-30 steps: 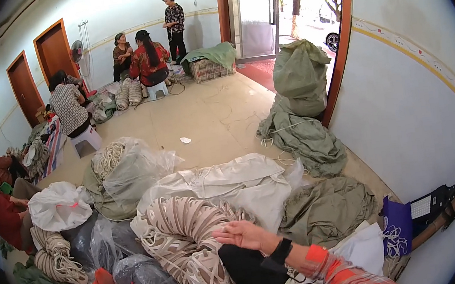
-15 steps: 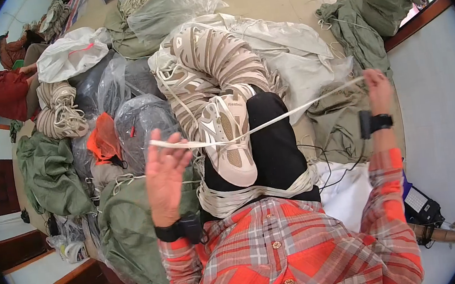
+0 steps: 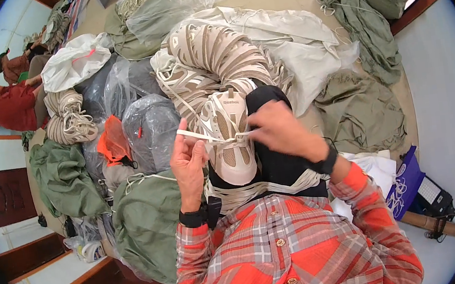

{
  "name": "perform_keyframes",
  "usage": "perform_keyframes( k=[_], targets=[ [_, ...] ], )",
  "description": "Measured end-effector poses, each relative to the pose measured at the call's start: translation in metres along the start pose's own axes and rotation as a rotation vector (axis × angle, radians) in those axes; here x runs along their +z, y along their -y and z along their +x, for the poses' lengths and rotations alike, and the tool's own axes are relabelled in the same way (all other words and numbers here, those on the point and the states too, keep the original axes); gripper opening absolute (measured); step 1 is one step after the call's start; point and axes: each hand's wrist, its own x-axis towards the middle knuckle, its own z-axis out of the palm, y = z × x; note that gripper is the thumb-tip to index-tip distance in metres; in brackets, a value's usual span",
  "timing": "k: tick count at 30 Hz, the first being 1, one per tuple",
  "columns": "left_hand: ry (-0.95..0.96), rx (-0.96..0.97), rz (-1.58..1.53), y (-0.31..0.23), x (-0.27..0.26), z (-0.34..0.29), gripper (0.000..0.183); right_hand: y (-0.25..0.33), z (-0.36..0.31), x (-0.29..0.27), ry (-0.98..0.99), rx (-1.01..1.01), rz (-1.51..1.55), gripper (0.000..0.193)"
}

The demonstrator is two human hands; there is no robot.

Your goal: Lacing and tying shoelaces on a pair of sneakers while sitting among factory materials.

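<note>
On my lap lies a beige and white shoe upper (image 3: 232,161), its toe toward me. A flat cream shoelace (image 3: 200,136) runs from its eyelets to my left hand (image 3: 187,160), which holds it with the index finger raised and the lace passing over that finger. My right hand (image 3: 282,133) is at the upper's right side, fingers pinched on the lace close to the eyelets; its fingertips are slightly blurred. Behind the upper curves a long nested row of similar shoe uppers (image 3: 217,53). A bundle of cream laces (image 3: 233,195) lies across my thighs.
Green cloth sacks (image 3: 152,223) and clear plastic bags (image 3: 150,125) crowd the left, with an orange bag (image 3: 112,144) among them. White sheeting (image 3: 306,49) and an olive cloth (image 3: 361,110) lie to the right. Another person (image 3: 13,104) sits at far left beside more uppers (image 3: 70,118).
My right hand has swung in from the far right to the upper's eyelets. My left hand has shifted slightly right, and the lace stretched wide between the hands is now drawn in short.
</note>
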Motion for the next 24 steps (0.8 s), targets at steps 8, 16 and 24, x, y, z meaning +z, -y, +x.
perform_keyframes(
  k=[8, 16, 24],
  targets=[
    [0.368, -0.091, 0.272, -0.011, -0.052, 0.03, 0.019, 0.0, 0.006, 0.012, 0.054, 0.279, 0.211, 0.02],
    [0.609, -0.26, 0.339, 0.004, -0.056, 0.045, 0.011, -0.028, -0.002, 0.0, 0.036, 0.634, 0.444, 0.022],
    [0.706, -0.298, 0.096, -0.002, 0.009, 0.034, 0.026, -0.134, -0.073, -0.089, -0.318, 0.837, 0.386, 0.017]
  ],
)
